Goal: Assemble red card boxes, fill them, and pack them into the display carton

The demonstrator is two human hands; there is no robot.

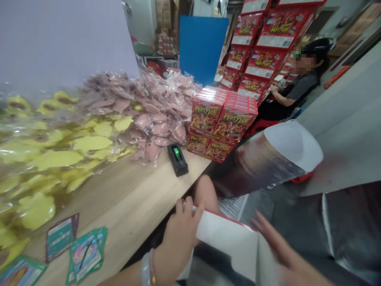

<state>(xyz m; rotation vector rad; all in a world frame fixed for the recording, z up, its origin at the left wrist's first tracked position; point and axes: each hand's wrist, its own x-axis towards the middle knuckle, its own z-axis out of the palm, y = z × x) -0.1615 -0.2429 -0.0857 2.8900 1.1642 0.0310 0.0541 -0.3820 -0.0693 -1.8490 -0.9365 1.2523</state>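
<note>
A small cardboard box (pixel 229 232) with white inner faces and a red edge stands open-topped over my lap. Inside it shows a dark patch that I cannot make out. My left hand (pixel 178 232), with bracelets at the wrist, grips the box at its left corner, fingers over the far edge. On the opposite side, my right hand (pixel 281 248) is blurred, its fingers stretched out beside the right wall; whether they touch it is unclear. Trading cards (pixel 86 254) with green borders lie in small stacks on the wooden table (pixel 131 206) to the left.
A black tape dispenser (pixel 177 159) stands near the table edge. Yellow bagged shapes (pixel 74 155) and pink bagged shapes (pixel 160 123) are heaped behind. Red printed boxes (pixel 222 123) are stacked at the corner, taller red stacks (pixel 262 59) beyond. A co-worker (pixel 297 87) sits at right.
</note>
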